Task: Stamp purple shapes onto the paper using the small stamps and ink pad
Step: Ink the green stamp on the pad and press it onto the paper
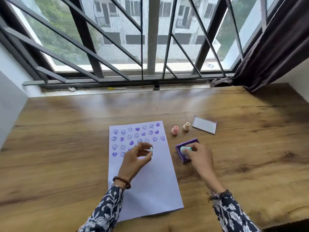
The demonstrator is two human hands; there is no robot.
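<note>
Paper [147, 185] lies lengthwise at the lower middle of the frame on the wooden table [66, 139], its upper part filled with rows of purple smileys and hearts, the lower part blank. Just right of it sits the purple ink pad [179, 148], open, with its lid [204, 125] set aside further up and to the right, likely to keep the pad free for dipping. The right hand [199, 156] pinches a teal stamp [184, 149] and holds it down on the pad, apparently loading ink. The left hand [136, 156] hovers over the paper below the last printed row, fingertips closed on a small pale stamp [151, 151], seemingly ready to print. Two spare stamps, one pink [174, 130] and one cream [186, 126], stand upright between paper and lid, within easy reach
</note>
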